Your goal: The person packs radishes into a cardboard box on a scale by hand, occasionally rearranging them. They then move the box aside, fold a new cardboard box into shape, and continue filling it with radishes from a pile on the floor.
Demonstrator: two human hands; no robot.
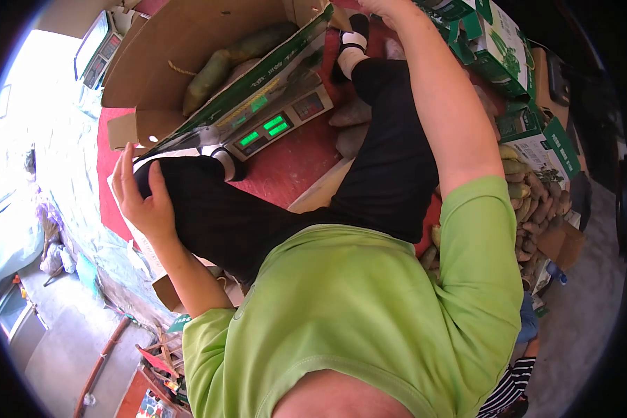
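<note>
Head: L hand (146, 205) spread nr carton (153, 52) edge, room btwn legs (400, 125), R hand (390, 8) cropped, grip unclear.

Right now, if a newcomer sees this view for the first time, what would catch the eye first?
Probably the lime-green short-sleeved T-shirt, which fills the lower middle. Next might come the grey weighing scale with glowing green displays, above the centre. At upper left, the large open brown cardboard box holds long green vegetables, with the left hand near its lower corner.
</note>
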